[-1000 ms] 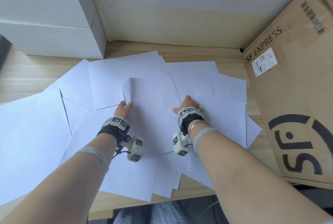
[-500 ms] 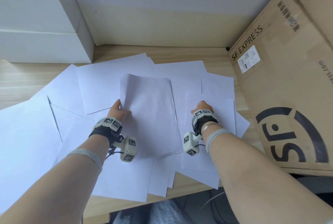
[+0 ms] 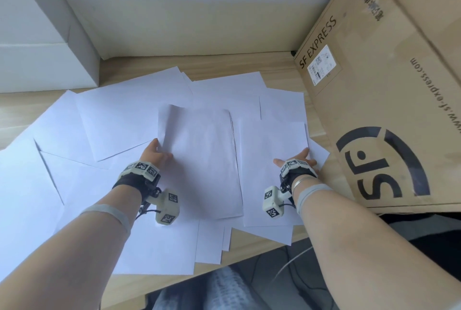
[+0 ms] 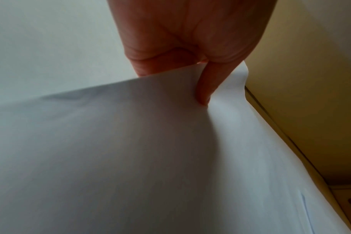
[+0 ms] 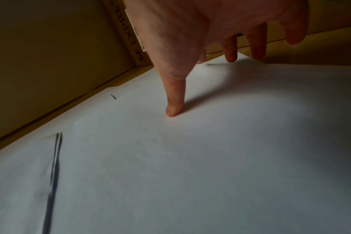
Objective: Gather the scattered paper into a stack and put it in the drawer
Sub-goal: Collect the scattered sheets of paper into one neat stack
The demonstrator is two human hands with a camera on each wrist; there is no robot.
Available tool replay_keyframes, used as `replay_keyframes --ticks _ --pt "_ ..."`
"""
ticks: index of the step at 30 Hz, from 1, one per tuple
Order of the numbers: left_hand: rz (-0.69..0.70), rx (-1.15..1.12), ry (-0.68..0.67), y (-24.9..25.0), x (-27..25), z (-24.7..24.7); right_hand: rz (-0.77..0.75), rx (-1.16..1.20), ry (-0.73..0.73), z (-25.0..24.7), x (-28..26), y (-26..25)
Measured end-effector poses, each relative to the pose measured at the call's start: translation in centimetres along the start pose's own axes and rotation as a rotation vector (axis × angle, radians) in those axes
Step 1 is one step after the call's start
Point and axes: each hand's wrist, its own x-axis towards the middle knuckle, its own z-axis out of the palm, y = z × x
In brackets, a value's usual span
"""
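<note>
Several white paper sheets (image 3: 124,115) lie scattered and overlapping on the wooden desk (image 3: 224,65). My left hand (image 3: 157,153) pinches the left edge of a small stack of sheets (image 3: 202,160) at the centre, thumb on top, lifting that edge. The left wrist view shows the thumb (image 4: 205,88) pressed on the raised paper (image 4: 130,142). My right hand (image 3: 298,160) rests with fingers spread on a sheet (image 3: 272,157) at the right, beside the cardboard box. In the right wrist view its thumb tip (image 5: 173,109) touches the paper (image 5: 190,158). No drawer is in view.
A large SF Express cardboard box (image 3: 389,110) stands on the right, close to my right hand. White boxes (image 3: 45,60) are stacked at the back left against the wall. The desk's front edge (image 3: 174,287) runs below the sheets.
My left hand has lifted the left edge of the centre stack. My right hand has slid from the stack's right side out to the sheet beside the cardboard box.
</note>
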Motion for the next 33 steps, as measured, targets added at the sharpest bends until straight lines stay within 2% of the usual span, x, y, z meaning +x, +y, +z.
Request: replay_keyframes --ticks 5,11,13,15,18,20,22,24,29,33 --pt "-0.009 0.041 0.001 0.0 0.2 0.2 -0.025 0.048 -0.002 -0.1 0.7 1.0" --pt "-0.005 0.053 0.004 0.3 0.3 0.3 -0.107 0.144 0.113 -1.2 0.8 1.1" --pt "0.001 0.07 -0.001 0.5 0.2 0.3 -0.126 0.134 0.073 -1.6 1.2 1.3" --pt "0.005 0.078 -0.005 0.6 0.1 0.3 -0.21 0.106 0.035 -2.3 0.5 1.2" --pt "0.02 0.091 0.007 0.7 -0.2 0.2 -0.222 0.305 -0.012 -3.0 0.2 0.9" --pt "0.029 0.105 0.015 0.6 -0.3 0.0 -0.239 0.321 0.03 -4.6 -0.1 1.0" --pt "0.031 0.097 0.012 0.5 -0.4 -0.5 -0.244 0.481 0.036 -5.6 -0.3 0.8" --pt "0.037 0.078 0.01 0.4 -0.6 -0.8 -0.328 0.437 0.087 -5.8 -0.2 0.4" --pt "0.029 0.025 -0.019 0.2 -0.8 -1.2 -0.419 0.438 0.103 -5.1 -1.1 -1.3" --pt "0.014 -0.007 -0.057 0.0 -0.7 -1.4 -0.501 0.308 -0.004 -2.8 -3.9 -3.4"
